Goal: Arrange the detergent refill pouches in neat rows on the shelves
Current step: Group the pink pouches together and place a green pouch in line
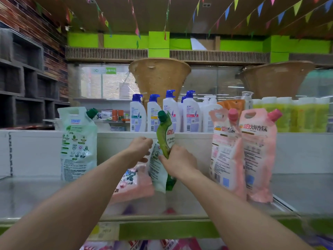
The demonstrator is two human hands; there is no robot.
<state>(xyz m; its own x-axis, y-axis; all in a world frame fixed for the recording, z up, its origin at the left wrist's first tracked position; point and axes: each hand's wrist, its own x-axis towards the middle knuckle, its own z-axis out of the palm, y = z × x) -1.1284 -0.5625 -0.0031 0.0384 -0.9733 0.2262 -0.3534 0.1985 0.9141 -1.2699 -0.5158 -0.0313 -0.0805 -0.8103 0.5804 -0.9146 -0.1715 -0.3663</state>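
Note:
A green refill pouch (164, 136) with a dark green cap stands twisted at the shelf's middle. My right hand (178, 162) grips it at its waist. My left hand (139, 147) is curled at the pouch's left edge, fingers behind it; what it grips is partly hidden. A pink pouch (134, 183) lies flat on the shelf (36, 193) under my left forearm. Another green-and-white pouch (78, 143) stands upright at the left. Two pink pouches (243, 152) stand side by side at the right.
A white back panel (302, 152) closes the shelf behind. Above it stand several white shampoo bottles (164, 114) with blue caps and yellow-green bottles (292, 114). More packs show on the shelf below (144, 245). Dark empty shelving (27, 87) lines the left wall.

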